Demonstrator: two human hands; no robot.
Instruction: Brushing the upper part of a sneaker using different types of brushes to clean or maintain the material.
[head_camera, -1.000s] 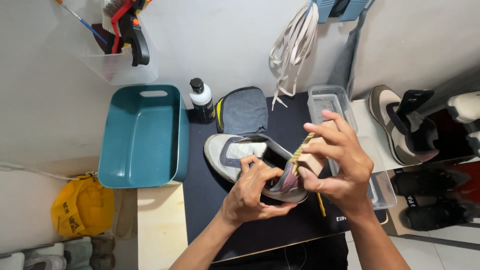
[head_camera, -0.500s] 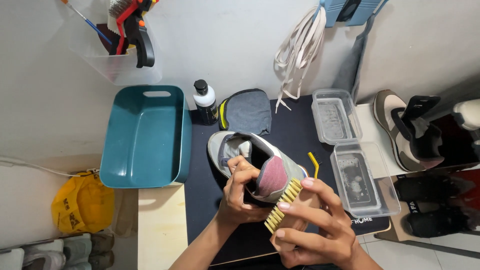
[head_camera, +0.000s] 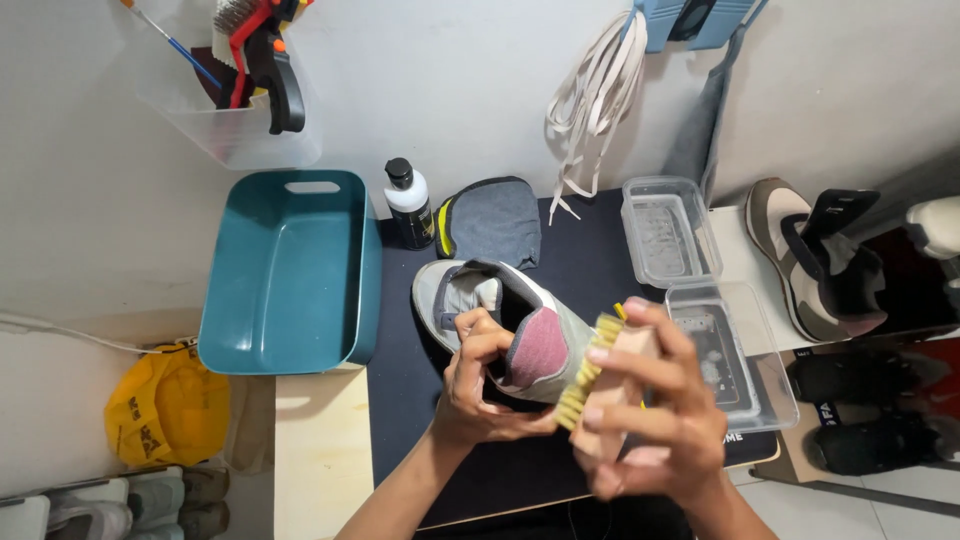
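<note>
A grey sneaker (head_camera: 520, 325) with a maroon heel lies on the black mat (head_camera: 410, 390). My left hand (head_camera: 480, 385) grips it at the collar and heel and holds it tilted up. My right hand (head_camera: 645, 410) is closed on a wooden brush (head_camera: 600, 385) with yellow bristles. The bristles press against the shoe's heel side. My right hand is blurred.
A teal tub (head_camera: 290, 270) stands left of the mat. A white bottle (head_camera: 408, 203) and a grey cloth (head_camera: 490, 220) lie behind the shoe. Two clear plastic boxes (head_camera: 700, 300) sit at the right, with other shoes (head_camera: 810, 260) beyond. White laces (head_camera: 590, 100) hang on the wall.
My right hand brought the brush down from the shoe's top to its heel, then slid it slightly up and right along the heel. The left hand keeps its hold.
</note>
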